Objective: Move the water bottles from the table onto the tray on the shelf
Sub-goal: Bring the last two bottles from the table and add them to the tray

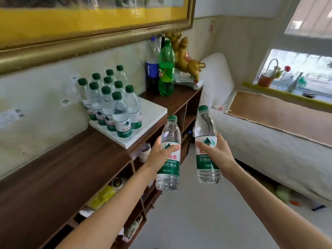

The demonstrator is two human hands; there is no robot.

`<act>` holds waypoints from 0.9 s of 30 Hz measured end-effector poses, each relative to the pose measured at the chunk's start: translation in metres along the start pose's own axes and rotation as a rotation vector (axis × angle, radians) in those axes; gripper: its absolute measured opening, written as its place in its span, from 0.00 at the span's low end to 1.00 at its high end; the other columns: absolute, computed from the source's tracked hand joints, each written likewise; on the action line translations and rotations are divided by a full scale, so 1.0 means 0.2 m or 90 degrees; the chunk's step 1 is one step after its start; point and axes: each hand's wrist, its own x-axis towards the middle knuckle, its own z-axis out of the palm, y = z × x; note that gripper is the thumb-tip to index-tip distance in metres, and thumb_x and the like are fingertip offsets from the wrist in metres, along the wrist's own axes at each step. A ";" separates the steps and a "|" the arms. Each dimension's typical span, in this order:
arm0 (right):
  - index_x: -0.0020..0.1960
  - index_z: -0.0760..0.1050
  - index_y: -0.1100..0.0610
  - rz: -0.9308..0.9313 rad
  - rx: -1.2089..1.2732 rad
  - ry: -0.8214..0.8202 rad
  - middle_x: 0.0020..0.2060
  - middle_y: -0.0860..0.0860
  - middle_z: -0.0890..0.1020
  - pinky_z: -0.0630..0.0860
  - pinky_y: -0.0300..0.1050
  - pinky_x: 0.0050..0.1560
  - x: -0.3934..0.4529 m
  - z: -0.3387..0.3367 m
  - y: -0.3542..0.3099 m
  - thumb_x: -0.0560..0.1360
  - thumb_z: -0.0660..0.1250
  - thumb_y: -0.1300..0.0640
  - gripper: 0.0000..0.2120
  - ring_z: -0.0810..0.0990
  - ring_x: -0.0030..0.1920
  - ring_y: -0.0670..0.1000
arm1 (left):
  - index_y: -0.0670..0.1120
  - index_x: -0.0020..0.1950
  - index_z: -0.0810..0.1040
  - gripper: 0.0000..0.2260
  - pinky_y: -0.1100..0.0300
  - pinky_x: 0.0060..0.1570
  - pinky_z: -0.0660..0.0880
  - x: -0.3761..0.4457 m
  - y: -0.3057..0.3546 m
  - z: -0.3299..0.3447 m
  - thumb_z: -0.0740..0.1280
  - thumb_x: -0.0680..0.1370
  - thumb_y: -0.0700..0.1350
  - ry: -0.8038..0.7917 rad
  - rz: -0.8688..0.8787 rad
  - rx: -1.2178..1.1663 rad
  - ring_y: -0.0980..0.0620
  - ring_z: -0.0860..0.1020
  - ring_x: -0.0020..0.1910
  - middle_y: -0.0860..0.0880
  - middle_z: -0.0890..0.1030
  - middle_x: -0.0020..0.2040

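Green-capped water bottles (109, 103), ten by a rough count, crowd the left and rear of a white tray (154, 114) on a dark wooden shelf (62, 168). To their right, a person's left hand (162, 152) wraps around the label of one upright bottle (168, 155), while the right hand (213, 151) holds a second bottle (206, 146) the same way, both carried in the air short of the tray. Only the tray's near-right corner looks free. Setting either bottle down there risks nudging the packed cluster and toppling it, or leaving a base overhanging the edge. Two tall soda bottles (161, 69) stand farther along the shelf.
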 end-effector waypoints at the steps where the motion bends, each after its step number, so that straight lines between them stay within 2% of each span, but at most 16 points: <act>1: 0.58 0.70 0.53 -0.005 0.000 0.003 0.47 0.51 0.82 0.78 0.42 0.38 0.11 0.00 -0.03 0.68 0.76 0.55 0.23 0.83 0.43 0.49 | 0.55 0.66 0.69 0.29 0.46 0.50 0.81 0.11 0.05 0.00 0.74 0.67 0.49 -0.003 0.008 0.012 0.42 0.83 0.49 0.43 0.82 0.54; 6: 0.57 0.70 0.51 -0.004 0.004 -0.008 0.48 0.52 0.83 0.81 0.52 0.48 0.61 -0.02 -0.07 0.67 0.77 0.54 0.23 0.84 0.45 0.52 | 0.53 0.64 0.71 0.22 0.50 0.46 0.81 0.60 0.19 0.04 0.72 0.72 0.43 0.028 0.027 -0.003 0.45 0.83 0.47 0.43 0.83 0.52; 9: 0.57 0.70 0.50 -0.040 -0.051 -0.045 0.47 0.49 0.83 0.80 0.51 0.50 0.94 -0.03 -0.08 0.67 0.77 0.53 0.24 0.83 0.47 0.49 | 0.53 0.62 0.69 0.19 0.63 0.35 0.79 0.86 0.24 0.06 0.70 0.75 0.42 0.089 0.056 0.032 0.52 0.82 0.43 0.49 0.81 0.49; 11: 0.56 0.69 0.50 -0.061 -0.078 -0.084 0.47 0.48 0.83 0.80 0.48 0.49 1.17 -0.02 -0.09 0.67 0.77 0.53 0.23 0.83 0.46 0.48 | 0.55 0.64 0.66 0.21 0.69 0.33 0.76 1.03 0.26 0.08 0.70 0.75 0.43 0.157 0.099 0.056 0.56 0.81 0.44 0.53 0.79 0.51; 13: 0.56 0.67 0.48 -0.090 -0.095 -0.133 0.46 0.46 0.81 0.78 0.43 0.47 1.39 0.00 -0.11 0.68 0.76 0.54 0.22 0.82 0.47 0.46 | 0.54 0.64 0.66 0.22 0.69 0.38 0.77 1.17 0.29 0.09 0.71 0.75 0.42 0.256 0.147 0.064 0.59 0.80 0.47 0.55 0.79 0.52; 15: 0.56 0.67 0.47 -0.117 -0.103 -0.199 0.47 0.44 0.81 0.77 0.42 0.47 1.60 0.03 -0.15 0.68 0.76 0.54 0.23 0.81 0.47 0.45 | 0.52 0.66 0.67 0.24 0.61 0.49 0.79 1.30 0.31 0.09 0.72 0.74 0.43 0.366 0.182 0.041 0.55 0.80 0.52 0.52 0.79 0.56; 17: 0.55 0.67 0.48 -0.135 -0.127 -0.268 0.46 0.44 0.81 0.77 0.40 0.46 1.79 0.07 -0.20 0.68 0.76 0.53 0.22 0.81 0.47 0.45 | 0.51 0.72 0.64 0.30 0.51 0.60 0.76 1.40 0.34 0.08 0.73 0.73 0.46 0.467 0.198 0.024 0.51 0.78 0.59 0.49 0.77 0.63; 19: 0.55 0.68 0.49 -0.156 -0.135 -0.322 0.47 0.46 0.81 0.78 0.43 0.48 1.96 0.15 -0.25 0.68 0.77 0.53 0.22 0.82 0.48 0.47 | 0.52 0.74 0.62 0.33 0.49 0.64 0.73 1.47 0.39 0.07 0.73 0.73 0.46 0.543 0.213 0.013 0.52 0.76 0.62 0.51 0.75 0.66; 21: 0.57 0.68 0.51 -0.176 -0.136 -0.367 0.48 0.48 0.81 0.78 0.46 0.51 2.08 0.24 -0.29 0.67 0.77 0.53 0.25 0.81 0.49 0.48 | 0.52 0.75 0.59 0.34 0.56 0.66 0.68 1.51 0.41 0.03 0.73 0.74 0.45 0.605 0.209 0.014 0.57 0.72 0.65 0.55 0.71 0.68; 24: 0.58 0.68 0.50 -0.180 -0.119 -0.431 0.48 0.45 0.81 0.76 0.43 0.50 2.20 0.40 -0.33 0.67 0.77 0.54 0.25 0.81 0.49 0.44 | 0.52 0.76 0.57 0.36 0.65 0.66 0.63 1.56 0.41 -0.04 0.74 0.73 0.45 0.702 0.220 0.045 0.60 0.68 0.66 0.58 0.68 0.69; 27: 0.60 0.69 0.52 -0.179 -0.113 -0.488 0.49 0.46 0.81 0.74 0.41 0.49 2.28 0.56 -0.35 0.67 0.77 0.56 0.25 0.80 0.49 0.44 | 0.50 0.75 0.59 0.36 0.80 0.55 0.64 1.62 0.40 -0.12 0.75 0.72 0.43 0.751 0.226 0.047 0.66 0.72 0.58 0.56 0.72 0.66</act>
